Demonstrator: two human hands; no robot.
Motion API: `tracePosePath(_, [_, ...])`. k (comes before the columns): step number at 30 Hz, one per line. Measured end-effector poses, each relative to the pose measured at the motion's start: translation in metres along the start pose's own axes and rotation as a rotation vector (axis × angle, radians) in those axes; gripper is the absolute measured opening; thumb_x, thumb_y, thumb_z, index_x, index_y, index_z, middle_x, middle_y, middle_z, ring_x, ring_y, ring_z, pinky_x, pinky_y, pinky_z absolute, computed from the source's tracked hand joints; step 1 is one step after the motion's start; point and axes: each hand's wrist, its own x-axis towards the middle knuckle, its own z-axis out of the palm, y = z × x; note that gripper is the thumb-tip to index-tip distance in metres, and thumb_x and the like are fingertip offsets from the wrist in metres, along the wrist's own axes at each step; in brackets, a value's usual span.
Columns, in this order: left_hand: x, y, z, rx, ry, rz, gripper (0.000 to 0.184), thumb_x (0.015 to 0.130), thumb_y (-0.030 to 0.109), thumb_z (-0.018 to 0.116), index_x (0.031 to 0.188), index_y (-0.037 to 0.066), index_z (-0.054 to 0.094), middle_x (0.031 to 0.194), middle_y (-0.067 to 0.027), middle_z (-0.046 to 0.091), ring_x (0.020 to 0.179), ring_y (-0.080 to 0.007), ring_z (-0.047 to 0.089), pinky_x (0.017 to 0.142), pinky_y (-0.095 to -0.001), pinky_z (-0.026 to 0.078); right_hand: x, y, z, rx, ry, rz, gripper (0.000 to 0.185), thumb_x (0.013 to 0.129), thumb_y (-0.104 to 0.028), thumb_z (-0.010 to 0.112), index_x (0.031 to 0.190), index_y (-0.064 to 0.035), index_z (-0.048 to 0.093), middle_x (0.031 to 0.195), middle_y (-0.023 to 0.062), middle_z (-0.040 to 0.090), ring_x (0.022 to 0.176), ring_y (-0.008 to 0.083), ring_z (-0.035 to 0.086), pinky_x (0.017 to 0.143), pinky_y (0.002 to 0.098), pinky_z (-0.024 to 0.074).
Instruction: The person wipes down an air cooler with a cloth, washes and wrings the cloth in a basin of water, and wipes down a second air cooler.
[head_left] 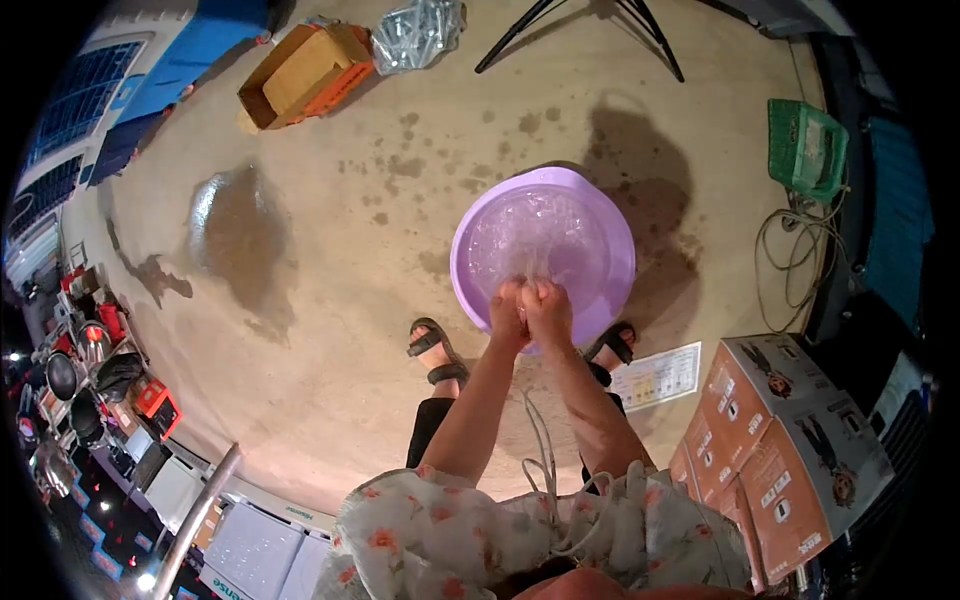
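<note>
A round purple basin [618,235] stands on the floor between my feet, with water and clear or whitish material in it. Over the near side of the basin, my left hand [508,312] and my right hand [547,312] are side by side, pressed together with curled fingers. Something pale and wet hangs or runs from between them into the basin, too small and blurred to name.
Stacked cartons [785,460] stand at the lower right beside a printed sheet [658,376]. A green basket [808,150] and a coiled hose lie at the right. An open cardboard box [300,75], a plastic bag [418,38] and tripod legs are ahead. Wet patches mark the floor.
</note>
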Motion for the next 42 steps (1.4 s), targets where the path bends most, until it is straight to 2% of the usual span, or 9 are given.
tracePosePath(3, [0.047, -0.022, -0.051, 0.458, -0.154, 0.031, 0.018, 0.09, 0.019, 0.05, 0.091, 0.002, 0.056, 0.084, -0.0058, 0.059, 0.075, -0.0138, 0.057, 0.063, -0.0287, 0.048, 0.036, 0.032, -0.014, 0.318, -0.324, 0.394, 0.015, 0.077, -0.018, 0.055, 0.084, -0.0063, 0.061, 0.084, 0.016, 0.059, 0.087, 0.0332, 0.056, 0.071, 0.0421, 0.0439])
tracePosePath(6, [0.076, -0.023, -0.065, 0.235, -0.277, 0.227, 0.012, 0.088, 0.016, 0.056, 0.086, 0.004, 0.054, 0.084, -0.0039, 0.059, 0.075, -0.0112, 0.056, 0.062, -0.0278, 0.047, 0.068, 0.104, -0.015, -0.552, -0.266, -0.429, 0.022, 0.079, -0.02, 0.056, 0.099, -0.0115, 0.061, 0.102, 0.0122, 0.058, 0.098, 0.0292, 0.054, 0.078, 0.0414, 0.043])
tracePosePath(13, [0.09, 0.003, -0.077, 0.526, -0.177, 0.116, 0.038, 0.088, 0.023, 0.057, 0.12, 0.005, 0.05, 0.11, -0.0066, 0.056, 0.102, -0.0176, 0.053, 0.085, -0.0302, 0.045, 0.072, 0.115, 0.008, -0.916, 0.287, -0.585, 0.031, 0.077, -0.027, 0.063, 0.103, -0.0111, 0.057, 0.092, 0.0106, 0.057, 0.097, 0.0271, 0.052, 0.088, 0.0448, 0.0388])
tracePosePath(22, [0.09, 0.012, -0.061, 0.196, -0.405, -0.252, 0.055, 0.092, 0.046, 0.041, 0.13, 0.007, 0.04, 0.119, -0.008, 0.053, 0.111, -0.0226, 0.051, 0.091, -0.0374, 0.045, 0.016, 0.043, -0.017, 0.132, -0.414, -0.158, 0.032, 0.071, -0.004, 0.065, 0.102, -0.007, 0.057, 0.103, 0.0121, 0.053, 0.103, 0.0255, 0.049, 0.087, 0.0365, 0.0406])
tracePosePath(27, [0.068, 0.015, -0.056, 0.001, -0.437, -0.482, 0.065, 0.089, 0.061, 0.028, 0.122, 0.008, 0.045, 0.11, -0.0142, 0.055, 0.102, -0.0278, 0.055, 0.086, -0.0406, 0.048, -0.017, 0.019, -0.025, 0.066, -0.109, -0.653, 0.05, 0.073, -0.008, 0.069, 0.118, -0.0093, 0.049, 0.119, 0.0146, 0.044, 0.111, 0.0323, 0.043, 0.092, 0.0408, 0.0365])
tracePosePath(30, [0.055, 0.001, -0.047, -0.203, -0.674, -0.329, 0.065, 0.089, 0.061, 0.027, 0.116, 0.006, 0.047, 0.104, -0.0156, 0.055, 0.096, -0.0294, 0.056, 0.083, -0.0417, 0.049, -0.026, 0.02, 0.003, -0.08, 0.044, -0.573, 0.056, 0.076, -0.019, 0.069, 0.125, -0.0114, 0.043, 0.12, 0.0159, 0.044, 0.11, 0.035, 0.043, 0.093, 0.045, 0.0335])
tracePosePath(34, [0.045, -0.007, -0.033, -0.395, -0.272, -0.336, 0.059, 0.093, 0.054, 0.026, 0.114, 0.003, 0.046, 0.101, -0.0142, 0.055, 0.093, -0.0283, 0.056, 0.082, -0.0404, 0.049, -0.011, 0.018, 0.017, 0.084, 0.152, -0.505, 0.057, 0.074, -0.022, 0.07, 0.123, -0.0112, 0.042, 0.117, 0.0141, 0.051, 0.11, 0.0341, 0.046, 0.087, 0.0447, 0.0371])
tracePosePath(38, [0.015, 0.014, 0.014, 0.138, 0.137, -0.113, 0.049, 0.093, 0.045, 0.032, 0.083, 0.005, 0.058, 0.077, -0.0069, 0.058, 0.072, -0.0205, 0.057, 0.064, -0.0335, 0.048, 0.001, -0.011, 0.001, 0.281, -0.05, -0.035, 0.047, 0.084, -0.041, 0.054, 0.113, -0.0042, 0.053, 0.106, 0.0166, 0.058, 0.094, 0.0352, 0.054, 0.081, 0.043, 0.0408])
tracePosePath(42, [0.03, -0.003, -0.007, 0.51, -0.002, 0.186, 0.035, 0.092, 0.032, 0.045, 0.072, 0.007, 0.057, 0.068, -0.0013, 0.056, 0.06, -0.012, 0.051, 0.056, -0.0263, 0.042, 0.026, 0.05, 0.013, 0.328, -0.123, -0.001, 0.049, 0.085, -0.045, 0.05, 0.109, -0.0035, 0.057, 0.103, 0.019, 0.059, 0.087, 0.034, 0.056, 0.078, 0.0414, 0.0429])
